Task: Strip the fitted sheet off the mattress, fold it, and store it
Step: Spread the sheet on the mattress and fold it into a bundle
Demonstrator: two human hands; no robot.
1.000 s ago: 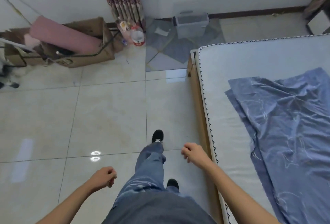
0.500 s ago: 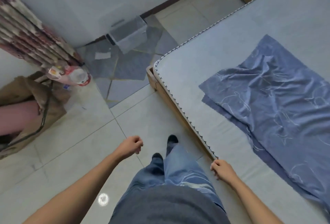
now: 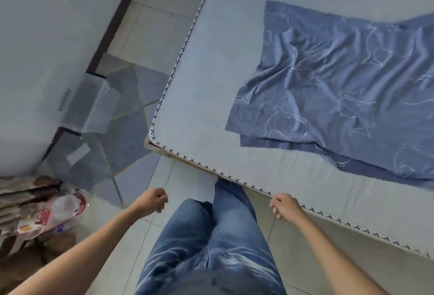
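Over the last second you swung round from the tiled floor to face the mattress, so your right hand came to hover at its cross-stitched edge at about five o'clock, loosely curled and empty, while your left hand hung in an empty half-fist over the pale floor tiles at seven — by my reading, you were lining up for the next fold. Farther off, toward two o'clock, the fitted sheet lay already stripped and doubled over on the bare, smooth mattress top — soft blue cloth, creased, with thin white outline figures and a ragged lower layer showing along its near edge.
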